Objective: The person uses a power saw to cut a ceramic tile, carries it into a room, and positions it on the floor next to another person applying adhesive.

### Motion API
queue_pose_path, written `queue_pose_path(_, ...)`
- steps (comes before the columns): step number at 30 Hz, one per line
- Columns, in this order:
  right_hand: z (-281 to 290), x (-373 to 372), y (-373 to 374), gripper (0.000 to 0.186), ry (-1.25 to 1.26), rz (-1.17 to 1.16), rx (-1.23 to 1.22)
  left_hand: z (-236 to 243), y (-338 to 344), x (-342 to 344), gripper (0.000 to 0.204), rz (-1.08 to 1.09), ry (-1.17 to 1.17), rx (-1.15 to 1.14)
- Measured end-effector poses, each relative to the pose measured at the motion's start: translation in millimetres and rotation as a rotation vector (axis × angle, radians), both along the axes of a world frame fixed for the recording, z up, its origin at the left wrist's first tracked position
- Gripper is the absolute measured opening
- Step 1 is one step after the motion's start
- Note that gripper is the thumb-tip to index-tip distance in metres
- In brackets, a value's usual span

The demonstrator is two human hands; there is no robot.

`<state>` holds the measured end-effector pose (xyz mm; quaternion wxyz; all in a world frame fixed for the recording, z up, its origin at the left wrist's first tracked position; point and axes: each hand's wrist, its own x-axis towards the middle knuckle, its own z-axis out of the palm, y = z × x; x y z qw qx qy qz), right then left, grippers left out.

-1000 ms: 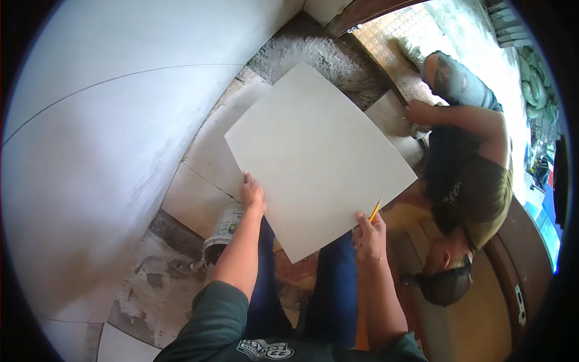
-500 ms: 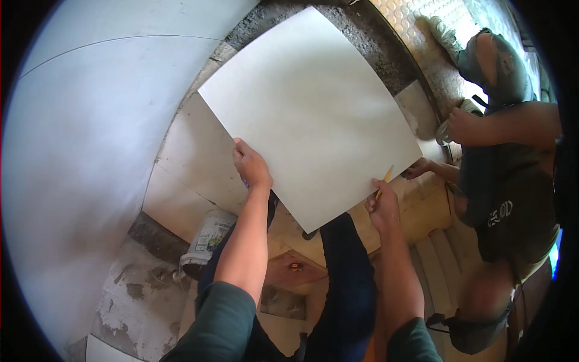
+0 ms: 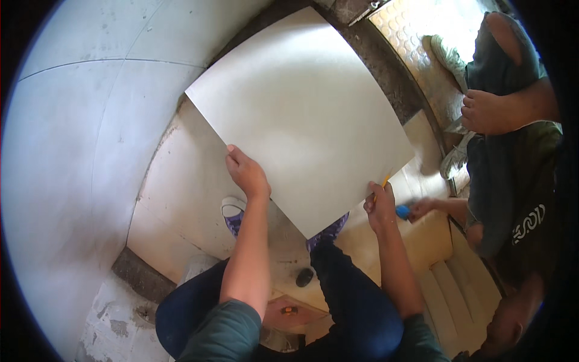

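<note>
Nearest, the worker's left hand (image 3: pixel 247 173) has a firm grip on the large, square, off-white slab (image 3: pixel 301 120) at about its half-past-seven edge. The right hand (image 3: pixel 380 205) grips it around half past four, with a slim yellow pencil (image 3: pixel 386 180) in its fingers. The slab is up before the worker, one corner pointing to six o'clock. Below its seven-o'clock side sits a purple shoe with a white toe (image 3: pixel 232 214). Just past the right hand, a co-worker's hand (image 3: pixel 422 209) touches a small blue object (image 3: pixel 402 211). A pale grey wall (image 3: pixel 78 139) rises toward nine.
</note>
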<state>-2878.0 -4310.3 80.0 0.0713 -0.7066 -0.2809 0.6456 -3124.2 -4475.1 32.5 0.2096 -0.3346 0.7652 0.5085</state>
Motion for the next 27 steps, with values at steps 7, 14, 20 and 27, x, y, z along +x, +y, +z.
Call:
queue_pose_path(7, -33.9, 6.1, 10.3, 0.031, 0.111, 0.023, 0.099, -20.4, 6.3, 5.6, 0.061, 0.008, 0.084, 0.044)
queue_pose_path(14, -56.5, 3.1, 33.1, 0.032, 0.131, 0.117, 0.129, -41.4, 18.8, 5.7, 0.055, 0.097, 0.218, 0.068)
queue_pose_path(20, -66.7, -6.8, 42.6, 0.033, 0.144, 0.180, 0.193, -44.8, 17.4, 2.4, 0.056, 0.077, 0.191, 0.136)
queue_pose_path(27, -69.9, -11.3, 52.2, 0.031, 0.134, 0.258, 0.235, -63.3, 22.8, -1.3, 0.055, 0.101, 0.257, 0.129)
